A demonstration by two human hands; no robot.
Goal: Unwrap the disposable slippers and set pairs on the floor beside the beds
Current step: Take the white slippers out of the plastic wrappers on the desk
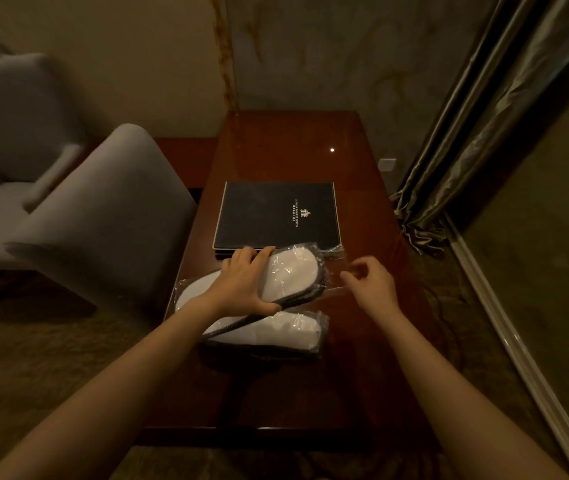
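Left hand [241,284], arm extended from lower left, palm down across the middle of the upper slipper pack [262,278]; fingers curl over its far edge and the thumb hooks under its near edge, clasping it. Right hand [371,284], arm extended from lower right, hovers just beside the pack's right end; fingers loosely curled, thumb and forefinger brought together at the loose clear wrapper [336,268] that trails off that end. Whether they actually nip the film cannot be told.

The upper pack lies slantwise, its left end past the table's left edge, its near edge overlapping a lower pack [276,332]. Both hold white slippers with dark soles in clear film. Both packs rest on a glossy reddish-brown table [293,143], toward its left side.

Just beyond the packs lies a black folder [276,216] with a small gold emblem, its near edge touching the upper pack. Left of the table stand grey upholstered chairs [103,202]; right of it hangs a curtain [477,133] reaching patterned carpet [525,289].

Count: two hands, two slipper packs, one folder, one table, two chairs.
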